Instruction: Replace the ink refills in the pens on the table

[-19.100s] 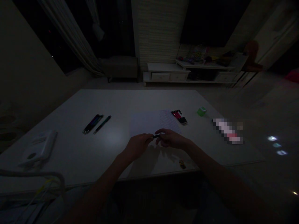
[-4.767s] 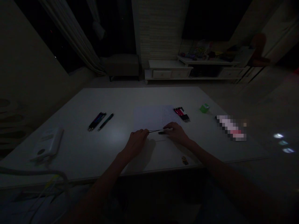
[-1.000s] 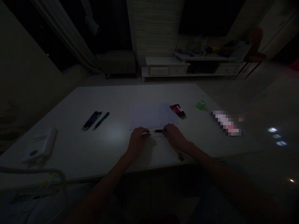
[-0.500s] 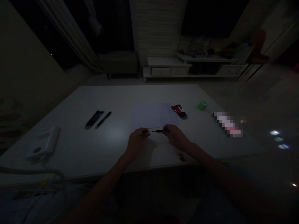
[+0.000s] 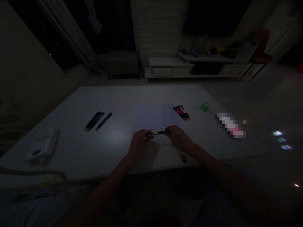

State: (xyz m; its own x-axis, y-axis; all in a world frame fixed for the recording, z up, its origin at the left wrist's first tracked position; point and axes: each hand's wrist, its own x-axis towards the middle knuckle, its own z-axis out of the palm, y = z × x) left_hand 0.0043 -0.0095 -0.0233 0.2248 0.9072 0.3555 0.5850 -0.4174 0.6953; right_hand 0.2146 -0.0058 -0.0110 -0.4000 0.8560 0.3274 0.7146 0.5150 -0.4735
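Observation:
Over the front edge of the paper, my left hand [image 5: 139, 143] and my right hand [image 5: 180, 137] face each other. Closed fingertips of the right hand pinch a dark pen barrel [image 5: 161, 132] that points left. The left hand is also closed, its fingers pinching a thin dark pen part [image 5: 155, 134]. The two pieces nearly line up; whether they touch is too dim to tell. Beneath and beyond lies white paper [image 5: 148, 116], its right side covered in handwriting.
Several red-and-black pens [image 5: 181, 113] lie at the paper's right edge. Dark pens [image 5: 94, 120] and a single pen [image 5: 104, 121] lie left. A green sharpener-like box [image 5: 204, 106], a blurred-out phone-like object [image 5: 230, 125], a white device [image 5: 44, 143] and small dark bits [image 5: 183, 158] are on the white table [image 5: 113, 101].
My hands have brought the two pen pieces together; the gap between them has closed to almost nothing. The things on the table have stayed put.

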